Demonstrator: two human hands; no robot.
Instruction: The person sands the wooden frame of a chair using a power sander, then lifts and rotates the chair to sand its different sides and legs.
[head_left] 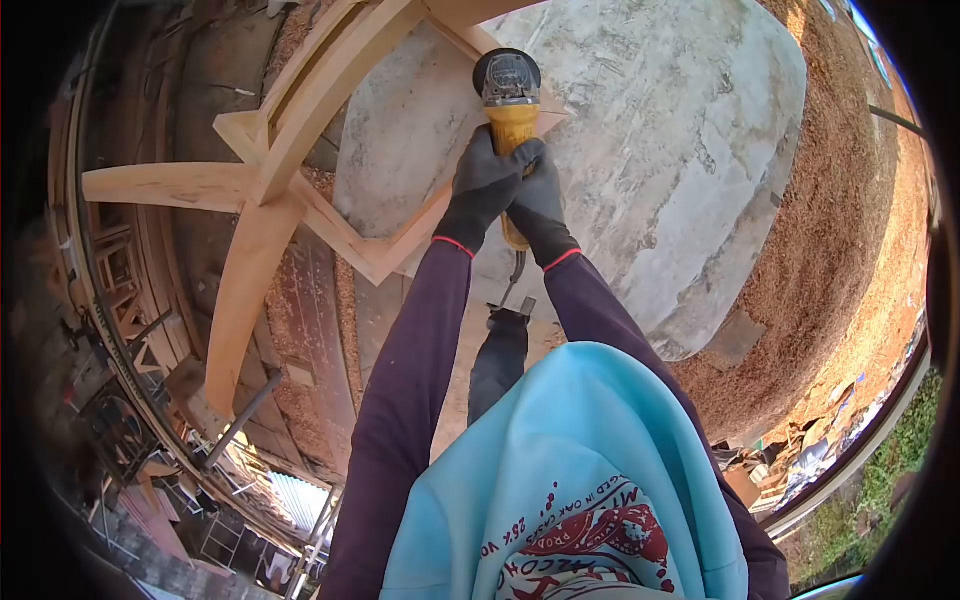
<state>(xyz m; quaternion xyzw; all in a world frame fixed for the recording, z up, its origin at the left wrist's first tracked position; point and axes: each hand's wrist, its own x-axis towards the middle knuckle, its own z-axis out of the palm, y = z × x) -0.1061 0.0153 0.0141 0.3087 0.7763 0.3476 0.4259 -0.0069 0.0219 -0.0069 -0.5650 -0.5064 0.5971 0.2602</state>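
Observation:
Both hands, in dark gloves with red cuffs, are wrapped round a yellow angle grinder held out in front of me. My left hand grips its body from the left, and my right hand closes on it from the right. The grinder's dark round head points away from me, close to a wooden frame made of pale curved and angled pieces. Whether the disc touches the wood cannot be made out. A cord runs from the grinder's rear end down toward my foot.
A large worn grey sheet lies under the frame and to the right. Wood shavings are heaped along the right side. Curved wooden legs stick out at left. Metal bars and stacked timber stand further left.

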